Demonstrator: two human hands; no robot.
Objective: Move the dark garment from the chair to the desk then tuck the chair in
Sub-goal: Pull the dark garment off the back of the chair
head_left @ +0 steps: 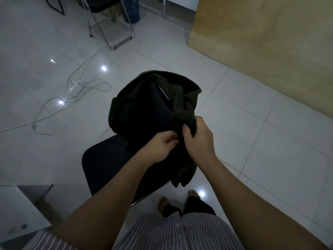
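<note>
The dark garment is bunched up in front of me, draped over the back of a black chair and hanging down past its seat. My left hand pinches the cloth at its near edge. My right hand grips a fold of the same garment just beside it. The chair's backrest is hidden under the fabric. The wooden desk top fills the upper right, apart from the chair.
White cables and a power strip lie on the tiled floor to the left. A folding metal chair and a blue bin stand at the back. A white cabinet sits at the lower left. My bare feet are below the chair.
</note>
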